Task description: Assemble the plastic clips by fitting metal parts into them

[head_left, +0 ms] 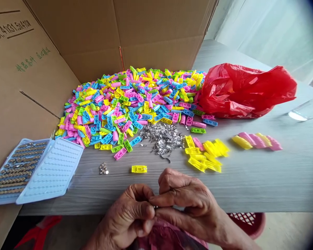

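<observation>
My left hand (130,215) and my right hand (190,201) meet at the table's near edge, fingertips pinched together. Between them shows a tiny shiny metal piece (155,207), mostly covered by the fingers, so its exact kind is hidden. Just beyond my hands a yellow plastic casing (139,169) lies open side up with small metal bits in it. Left of it sits a little group of button cells (103,169). Behind is a heap of small silvery metal strips (163,137), in front of a large pile of pink, blue, green and yellow plastic casings (130,100).
Cardboard (156,31) walls the back and left. A blister tray (49,173) with rows of button cells lies at left. On the right are yellow casings (206,154), a pink and yellow row (258,140), a red plastic bag (245,92) and a clear glass (306,109).
</observation>
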Demonstrator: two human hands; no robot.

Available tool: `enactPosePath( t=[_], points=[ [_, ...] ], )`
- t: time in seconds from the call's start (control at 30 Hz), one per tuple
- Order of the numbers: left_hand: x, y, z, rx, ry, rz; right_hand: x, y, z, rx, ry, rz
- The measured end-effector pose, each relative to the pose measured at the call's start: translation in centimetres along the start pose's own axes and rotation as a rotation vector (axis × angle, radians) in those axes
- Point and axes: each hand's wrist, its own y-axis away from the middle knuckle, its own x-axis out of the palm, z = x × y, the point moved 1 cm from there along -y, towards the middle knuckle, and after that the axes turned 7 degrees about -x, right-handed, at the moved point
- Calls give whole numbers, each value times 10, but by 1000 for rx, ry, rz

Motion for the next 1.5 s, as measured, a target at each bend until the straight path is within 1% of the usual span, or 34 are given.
enactPosePath(
  t=[0.17,0.33,0.53,0.63,0.8,0.9,1.03,1.17,1.37,1.4,1.43,1.47,1.5],
  points=[
    [1,5,-2,10,-43,-38,-1,-1,-1,-35,48,-5],
    [3,8,-6,32,-78,-35,-2,1,-2,-34,59,-30],
    [6,4,-8,29,-85,-24,-3,1,-2,-12,58,-25],
    [5,3,-5,30,-63,-13,-4,1,-4,-38,26,-41],
    [-2,-2,2,27,15,29,0,-1,-7,-90,22,-90],
    [-5,-5,6,21,49,67,3,-2,-7,-74,8,-126],
    [-7,-7,6,48,67,107,7,-3,-6,-27,-3,-161],
    [-8,-6,3,93,49,108,9,-4,-7,-14,29,-181],
    [-8,2,-1,160,-23,51,12,-4,-12,-13,43,-133],
    [-7,6,-4,201,-87,10,11,-3,-13,-18,59,-130],
    [-7,9,-8,278,-187,-59,10,-3,-13,-16,80,-133],
    [-8,13,-13,410,-366,-173,8,-3,-14,-12,110,-142],
    [-8,18,-19,611,-598,-346,5,-3,-15,-5,146,-155]
  ],
)
